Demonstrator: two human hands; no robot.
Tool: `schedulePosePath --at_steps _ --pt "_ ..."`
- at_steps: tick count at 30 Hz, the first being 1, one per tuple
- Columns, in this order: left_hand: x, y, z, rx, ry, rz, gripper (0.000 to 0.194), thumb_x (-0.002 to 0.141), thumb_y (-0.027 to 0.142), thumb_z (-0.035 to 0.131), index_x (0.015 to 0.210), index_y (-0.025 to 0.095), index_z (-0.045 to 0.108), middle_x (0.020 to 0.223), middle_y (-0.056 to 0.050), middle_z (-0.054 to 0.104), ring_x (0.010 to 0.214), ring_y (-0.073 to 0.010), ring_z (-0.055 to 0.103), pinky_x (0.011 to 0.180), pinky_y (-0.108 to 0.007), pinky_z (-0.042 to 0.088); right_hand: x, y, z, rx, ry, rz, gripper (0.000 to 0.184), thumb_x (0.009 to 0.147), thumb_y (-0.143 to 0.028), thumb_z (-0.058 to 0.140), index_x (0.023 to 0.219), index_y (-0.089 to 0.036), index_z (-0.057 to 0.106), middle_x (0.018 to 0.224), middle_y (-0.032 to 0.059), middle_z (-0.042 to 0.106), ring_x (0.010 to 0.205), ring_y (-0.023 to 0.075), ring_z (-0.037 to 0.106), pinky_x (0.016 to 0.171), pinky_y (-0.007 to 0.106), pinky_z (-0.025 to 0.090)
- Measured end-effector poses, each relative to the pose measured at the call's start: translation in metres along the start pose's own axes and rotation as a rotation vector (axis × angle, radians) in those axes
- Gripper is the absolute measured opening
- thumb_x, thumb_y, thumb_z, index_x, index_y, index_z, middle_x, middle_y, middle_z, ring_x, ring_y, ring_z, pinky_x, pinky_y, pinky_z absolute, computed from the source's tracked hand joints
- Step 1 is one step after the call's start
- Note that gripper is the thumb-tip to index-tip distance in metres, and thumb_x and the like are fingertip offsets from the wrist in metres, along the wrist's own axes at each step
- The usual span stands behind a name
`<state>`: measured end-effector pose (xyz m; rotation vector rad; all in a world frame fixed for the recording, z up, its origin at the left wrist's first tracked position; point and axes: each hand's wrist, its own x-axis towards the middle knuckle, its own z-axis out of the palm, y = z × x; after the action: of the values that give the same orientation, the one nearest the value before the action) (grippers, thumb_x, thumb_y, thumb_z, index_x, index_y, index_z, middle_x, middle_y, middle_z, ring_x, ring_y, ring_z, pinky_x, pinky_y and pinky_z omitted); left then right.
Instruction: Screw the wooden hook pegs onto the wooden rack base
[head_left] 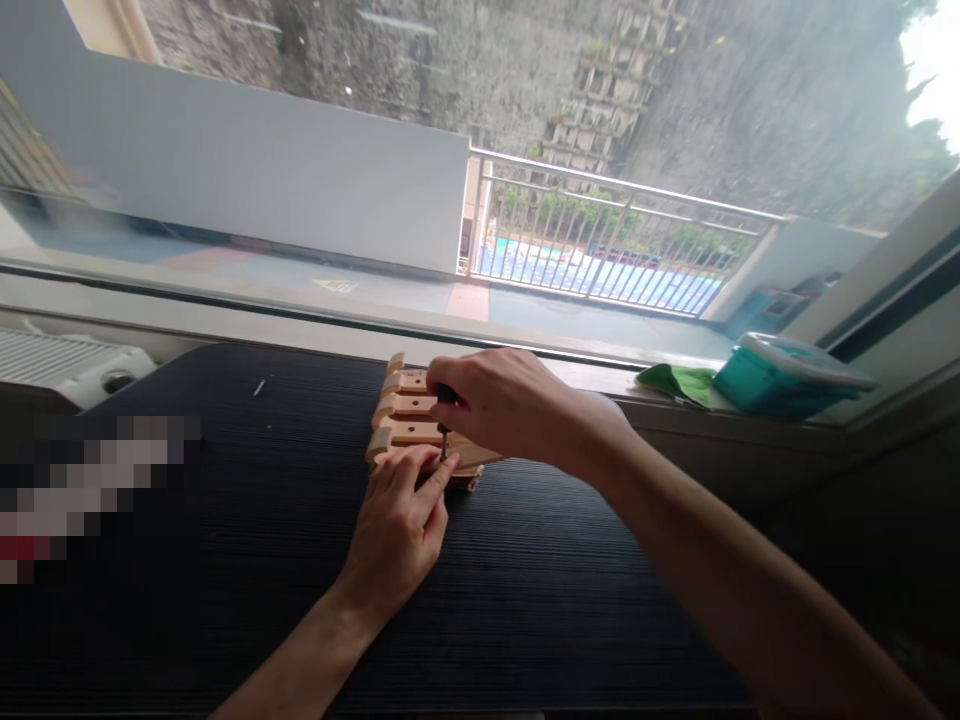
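Observation:
A slatted wooden piece (409, 405) with curved ends and small dark holes lies on the black table. My right hand (499, 400) grips the dark handle of a screwdriver (444, 410), which stands upright with its shaft pointing down at the wood. My left hand (409, 505) presses on the near end of the wooden piece, with its fingertips around the screwdriver's lower shaft. The tip of the screwdriver, and any screw under it, are hidden by the fingers. Part of the wood is covered by both hands.
The black table (525, 590) stands against the window sill. A small silvery pin-like thing (259, 387) lies at its far left. On the sill to the right are a green cloth (679, 382) and a teal box (780, 378). A white radiator (67, 365) is at the left.

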<state>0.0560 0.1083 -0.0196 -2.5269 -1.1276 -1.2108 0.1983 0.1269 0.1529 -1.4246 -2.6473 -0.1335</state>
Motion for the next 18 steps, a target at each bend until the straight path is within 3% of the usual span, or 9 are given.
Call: schedulePosePath --at_steps 3,8,18 --pt "-0.001 0.0 -0.001 -0.007 -0.007 0.009 0.043 0.085 0.006 0.051 0.127 0.015 0.056 0.115 -0.012 0.054 0.111 -0.0261 0.05 0.099 -0.049 0.045 0.002 -0.002 -0.015 -0.038 -0.137 -0.121 0.014 0.087 -0.016 0.05 0.085 -0.017 0.063 0.074 0.0028 0.066 0.058 0.0111 0.047 0.053 0.026 0.025" --pt "-0.004 -0.001 -0.002 -0.018 -0.001 0.016 0.043 0.084 0.006 0.052 0.126 0.015 0.057 0.117 -0.013 0.053 0.113 -0.0272 0.049 0.1 -0.049 0.044 0.005 -0.008 -0.017 -0.112 -0.205 -0.19 0.019 0.087 -0.01 0.049 0.077 -0.016 0.064 0.072 0.0033 0.065 0.059 0.0106 0.047 0.054 0.026 0.026" --pt "-0.005 -0.001 -0.002 -0.03 0.005 -0.005 0.043 0.083 0.004 0.051 0.122 0.018 0.059 0.115 -0.01 0.055 0.112 -0.0262 0.05 0.1 -0.049 0.045 0.004 -0.005 -0.012 -0.087 -0.188 -0.012 0.021 0.093 -0.026 0.049 0.095 -0.012 0.066 0.076 0.0059 0.067 0.066 0.0138 0.056 0.06 0.026 0.031"
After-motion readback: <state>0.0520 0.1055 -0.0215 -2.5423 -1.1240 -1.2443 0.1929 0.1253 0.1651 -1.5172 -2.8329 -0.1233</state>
